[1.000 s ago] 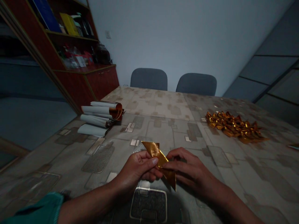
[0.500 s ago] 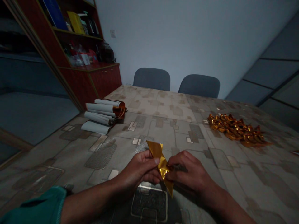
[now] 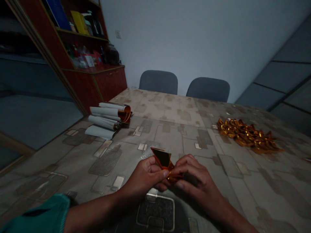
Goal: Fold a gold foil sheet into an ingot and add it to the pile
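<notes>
Shiny gold folded paper [image 3: 163,158] is held in both hands above the flat table with its beige and brown patterned cover [image 3: 175,111]. Look for the curled stack of white paper with orange-gold insides [image 3: 104,122]: the folded paper is to the right of that stack and closer to the person. The left hand [image 3: 143,176] pinches its near side, thumb on top and fingers tucked below. The right hand [image 3: 196,178] has its fingertips together on the other end, and they hide much of it. One pointy corner sticks up, away from the person.

It looks very light and thin, so it should bend easily and keep its creases. The shiny side may be a bit slippery, and a hard tug could rip it. The best place to hold it is likely the thick middle fold, with soft fingertips, leaving the thin points alone.

Far to the right of the stack sits a bumpy pile of shiny gold folded shapes [image 3: 250,136].
</notes>
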### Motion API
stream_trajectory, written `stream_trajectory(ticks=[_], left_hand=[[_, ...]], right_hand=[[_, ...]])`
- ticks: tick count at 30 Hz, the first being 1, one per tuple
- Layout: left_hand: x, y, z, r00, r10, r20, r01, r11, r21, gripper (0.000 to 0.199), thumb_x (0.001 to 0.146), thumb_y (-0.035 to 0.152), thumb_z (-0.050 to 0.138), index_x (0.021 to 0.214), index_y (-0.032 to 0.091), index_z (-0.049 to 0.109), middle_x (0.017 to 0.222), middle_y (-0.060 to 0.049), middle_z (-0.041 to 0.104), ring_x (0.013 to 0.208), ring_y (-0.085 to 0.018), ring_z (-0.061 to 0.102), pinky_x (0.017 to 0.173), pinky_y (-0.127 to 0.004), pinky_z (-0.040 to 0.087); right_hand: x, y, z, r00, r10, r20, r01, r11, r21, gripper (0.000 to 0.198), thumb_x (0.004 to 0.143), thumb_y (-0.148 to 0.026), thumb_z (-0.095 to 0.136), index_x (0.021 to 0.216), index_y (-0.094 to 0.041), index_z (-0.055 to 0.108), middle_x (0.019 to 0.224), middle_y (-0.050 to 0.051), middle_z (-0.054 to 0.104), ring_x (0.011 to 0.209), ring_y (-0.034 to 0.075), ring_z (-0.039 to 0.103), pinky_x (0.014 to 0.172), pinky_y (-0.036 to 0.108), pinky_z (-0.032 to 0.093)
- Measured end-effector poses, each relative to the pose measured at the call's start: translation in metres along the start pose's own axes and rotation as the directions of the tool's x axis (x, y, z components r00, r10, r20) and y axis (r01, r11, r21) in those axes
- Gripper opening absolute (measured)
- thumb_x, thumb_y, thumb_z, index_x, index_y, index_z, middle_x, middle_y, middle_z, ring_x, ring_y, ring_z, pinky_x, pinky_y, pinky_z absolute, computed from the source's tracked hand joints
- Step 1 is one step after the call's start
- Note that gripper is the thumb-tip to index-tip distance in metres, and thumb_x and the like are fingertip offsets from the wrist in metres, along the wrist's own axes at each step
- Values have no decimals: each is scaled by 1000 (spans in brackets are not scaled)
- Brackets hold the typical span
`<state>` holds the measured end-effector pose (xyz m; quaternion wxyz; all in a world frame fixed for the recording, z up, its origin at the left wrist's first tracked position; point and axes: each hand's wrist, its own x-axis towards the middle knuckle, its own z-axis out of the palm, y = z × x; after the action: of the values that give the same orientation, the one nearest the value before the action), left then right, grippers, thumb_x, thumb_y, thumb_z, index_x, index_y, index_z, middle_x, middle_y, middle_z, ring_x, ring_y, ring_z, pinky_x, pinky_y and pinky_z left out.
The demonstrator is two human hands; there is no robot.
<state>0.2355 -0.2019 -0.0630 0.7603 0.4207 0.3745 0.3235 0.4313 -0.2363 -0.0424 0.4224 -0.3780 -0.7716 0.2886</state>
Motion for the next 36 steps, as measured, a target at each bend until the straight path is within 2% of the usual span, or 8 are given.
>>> stream_trajectory(ticks=[5, 9, 12, 16, 22, 27, 31, 36], left_hand=[[0, 1, -2, 997, -9, -78, 8, 1000, -18, 49, 67, 42, 88, 99, 13, 62, 75, -6, 76, 62, -13, 70, 56, -19, 54], [2, 2, -3, 999, 2, -49, -3, 1000, -14, 44, 69, 39, 87, 96, 14, 63, 78, -6, 77, 65, -14, 71, 57, -19, 54], [2, 3, -1, 999, 19, -28, -19, 1000, -8, 42, 68, 38, 87, 92, 13, 63, 74, -5, 76, 61, -13, 70, 54, -19, 53], [2, 3, 1, 1000, 4, -18, -5, 999, -34, 44, 67, 37, 88, 93, 13, 63, 74, -5, 75, 60, -12, 69, 54, -19, 52], [2, 0, -1, 1000, -6, 10, 6, 1000, -31, 46, 66, 37, 89, 93, 12, 62, 77, -6, 75, 60, -14, 69, 53, -20, 53], [2, -2, -1, 1000, -27, 6, 27, 999, -26, 49, 64, 38, 90, 95, 12, 63, 80, -7, 76, 61, -13, 69, 54, -20, 53], [0, -6, 0, 998, -23, 52, 25, 999, -37, 46, 68, 37, 88, 99, 13, 65, 80, -6, 76, 65, -14, 71, 58, -21, 55], [-3, -5, 1, 999, -27, 48, 30, 997, -68, 49, 69, 36, 88, 105, 13, 65, 85, -8, 77, 71, -16, 73, 59, -20, 55]], right_hand=[[1, 1, -6, 989, -141, 39, 146, 963, -225, 15, 96, -28, 64, 108, -24, 71, 95, 5, 63, 88, 20, 57, 74, 34, 45], [2, 3, -12, 966, -253, 55, 257, 906, -335, 13, 99, -25, 60, 97, -23, 73, 89, 3, 65, 81, 19, 55, 72, 33, 42], [0, 3, -15, 966, -228, 123, 257, 900, -353, 13, 99, -27, 59, 105, -22, 70, 93, 4, 66, 85, 20, 56, 76, 34, 44], [-3, 1, -18, 967, -188, 170, 241, 891, -384, 28, 96, -30, 62, 123, -23, 61, 110, 8, 63, 99, 24, 55, 83, 37, 46], [-1, 4, -19, 962, -209, 174, 258, 904, -342, 14, 99, -27, 58, 106, -25, 70, 104, 5, 62, 95, 22, 55, 82, 37, 43], [1, 4, -16, 965, -168, 202, 217, 942, -255, 14, 97, -31, 63, 106, -27, 72, 103, 5, 64, 97, 21, 57, 85, 37, 44], [0, 3, -6, 996, -24, 83, 31, 996, -85, 19, 96, -37, 64, 83, -23, 71, 97, 4, 61, 94, 20, 58, 79, 35, 46], [1, 5, 8, 988, 145, -56, -136, 980, 143, 23, 92, -37, 65, 75, -21, 66, 90, 3, 60, 85, 19, 60, 74, 33, 46]])
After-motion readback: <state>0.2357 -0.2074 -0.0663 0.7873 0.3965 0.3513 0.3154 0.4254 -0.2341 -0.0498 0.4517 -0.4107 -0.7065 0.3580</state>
